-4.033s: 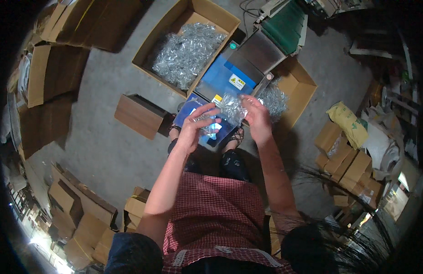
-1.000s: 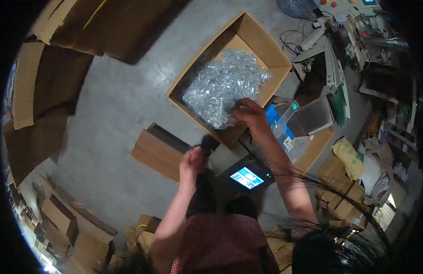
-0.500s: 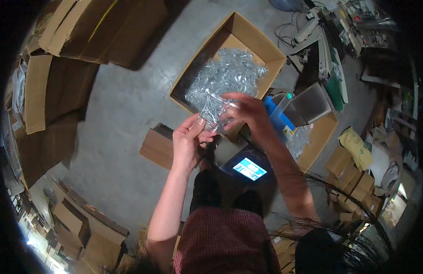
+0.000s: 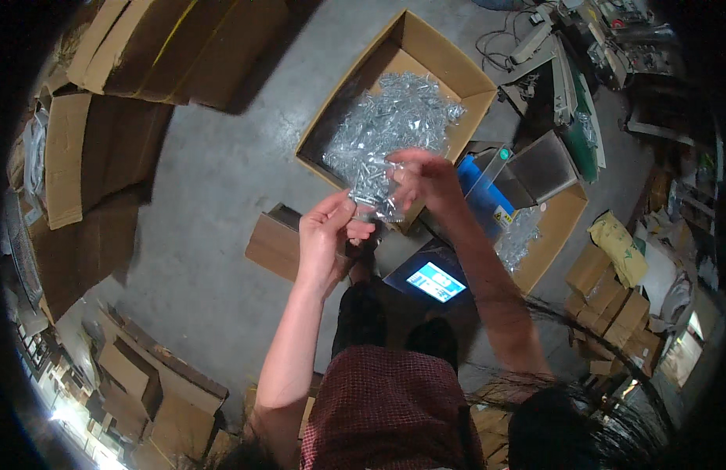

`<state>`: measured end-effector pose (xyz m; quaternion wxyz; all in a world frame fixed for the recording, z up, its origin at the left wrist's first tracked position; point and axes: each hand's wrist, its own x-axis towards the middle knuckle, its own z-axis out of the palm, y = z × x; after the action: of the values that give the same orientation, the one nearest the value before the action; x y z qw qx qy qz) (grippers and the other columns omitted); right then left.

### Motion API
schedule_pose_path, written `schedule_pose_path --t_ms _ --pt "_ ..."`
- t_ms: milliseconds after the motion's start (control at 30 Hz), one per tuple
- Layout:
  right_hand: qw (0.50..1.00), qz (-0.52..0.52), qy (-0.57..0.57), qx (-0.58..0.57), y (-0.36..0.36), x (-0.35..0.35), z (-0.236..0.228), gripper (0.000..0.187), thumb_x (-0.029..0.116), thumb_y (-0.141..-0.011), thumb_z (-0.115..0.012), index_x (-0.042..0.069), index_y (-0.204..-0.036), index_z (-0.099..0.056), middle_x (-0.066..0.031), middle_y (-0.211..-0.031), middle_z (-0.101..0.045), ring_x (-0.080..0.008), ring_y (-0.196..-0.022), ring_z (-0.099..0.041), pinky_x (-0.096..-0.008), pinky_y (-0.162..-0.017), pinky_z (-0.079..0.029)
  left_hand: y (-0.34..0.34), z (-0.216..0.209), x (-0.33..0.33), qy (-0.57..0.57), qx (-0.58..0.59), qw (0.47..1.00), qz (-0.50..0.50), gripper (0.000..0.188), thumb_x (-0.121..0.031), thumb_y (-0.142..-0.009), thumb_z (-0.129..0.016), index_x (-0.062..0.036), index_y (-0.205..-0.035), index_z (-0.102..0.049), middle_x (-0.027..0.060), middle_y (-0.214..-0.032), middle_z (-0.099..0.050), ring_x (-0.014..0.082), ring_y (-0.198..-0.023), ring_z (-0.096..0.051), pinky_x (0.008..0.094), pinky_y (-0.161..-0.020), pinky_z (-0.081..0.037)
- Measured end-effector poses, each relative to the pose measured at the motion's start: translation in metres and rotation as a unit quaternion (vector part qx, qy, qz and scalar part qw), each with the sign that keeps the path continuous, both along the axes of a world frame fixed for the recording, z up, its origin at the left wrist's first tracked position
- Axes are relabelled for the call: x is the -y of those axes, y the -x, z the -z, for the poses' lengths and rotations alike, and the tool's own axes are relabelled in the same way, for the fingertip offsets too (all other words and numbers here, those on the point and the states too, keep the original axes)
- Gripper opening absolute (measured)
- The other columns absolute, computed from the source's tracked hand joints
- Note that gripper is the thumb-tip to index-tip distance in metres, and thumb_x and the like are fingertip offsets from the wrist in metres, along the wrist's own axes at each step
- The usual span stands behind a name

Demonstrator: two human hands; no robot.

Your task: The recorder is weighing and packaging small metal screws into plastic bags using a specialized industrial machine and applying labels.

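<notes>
Both my hands hold one small clear plastic bag of metal screws (image 4: 376, 190) up in front of me. My left hand (image 4: 325, 237) pinches its lower left edge, and my right hand (image 4: 426, 178) grips its upper right corner. Beyond the bag stands an open cardboard box (image 4: 457, 74) heaped with several more clear bags of screws (image 4: 394, 117).
Below my hands a small scale with a lit blue screen (image 4: 435, 281) sits on the floor beside a blue machine with a metal chute (image 4: 527, 168). Another box with bags (image 4: 547, 235) is at the right. A closed small carton (image 4: 273, 247) lies left. Flattened cartons (image 4: 104, 110) line the left side.
My right hand has lifted a bag out of the big box, and my left hand has risen to take its other edge. The view has shifted slightly.
</notes>
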<state>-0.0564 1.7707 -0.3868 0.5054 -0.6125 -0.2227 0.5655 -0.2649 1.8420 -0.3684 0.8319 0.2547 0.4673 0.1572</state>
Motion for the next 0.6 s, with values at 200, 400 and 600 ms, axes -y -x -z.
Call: schedule_pose_path --t_ms 200,400,600 --pt "0.981 -0.193 -0.008 -0.036 0.038 0.023 0.037 0.025 0.020 -0.093 -0.062 0.000 -0.106 -0.068 -0.0067 -0.084 -0.070 -0.0139 -0.067 -0.068 -0.0291 -0.059 -0.054 0.019 0.016 0.017 0.062 -0.042 0.996 0.047 0.033 -0.015 -0.092 -0.062 -0.0011 -0.122 -0.057 0.0081 -0.105 -0.063 0.0169 -0.098 -0.063 0.0309 -0.082 -0.051" --pt "0.960 -0.147 0.146 0.186 -0.020 0.010 0.162 0.020 0.024 -0.086 -0.062 0.006 -0.093 -0.069 -0.0109 -0.087 -0.070 -0.0270 -0.084 -0.069 -0.0385 -0.076 -0.055 0.079 0.075 0.094 0.128 -0.153 0.980 0.005 0.025 -0.007 -0.076 -0.056 -0.0032 -0.101 -0.059 0.0065 -0.096 -0.060 0.0183 -0.084 -0.058 0.0310 -0.076 -0.047" --pt "0.766 -0.030 0.199 0.611 -0.099 -0.007 0.259 0.029 0.029 -0.079 -0.066 0.015 -0.105 -0.068 -0.0115 -0.101 -0.069 -0.0375 -0.105 -0.062 -0.0490 -0.095 -0.047 0.108 0.103 0.160 0.178 -0.132 0.972 -0.075 0.025 -0.008 -0.078 -0.057 -0.0019 -0.103 -0.058 0.0095 -0.095 -0.065 0.0212 -0.089 -0.062 0.0328 -0.083 -0.049"
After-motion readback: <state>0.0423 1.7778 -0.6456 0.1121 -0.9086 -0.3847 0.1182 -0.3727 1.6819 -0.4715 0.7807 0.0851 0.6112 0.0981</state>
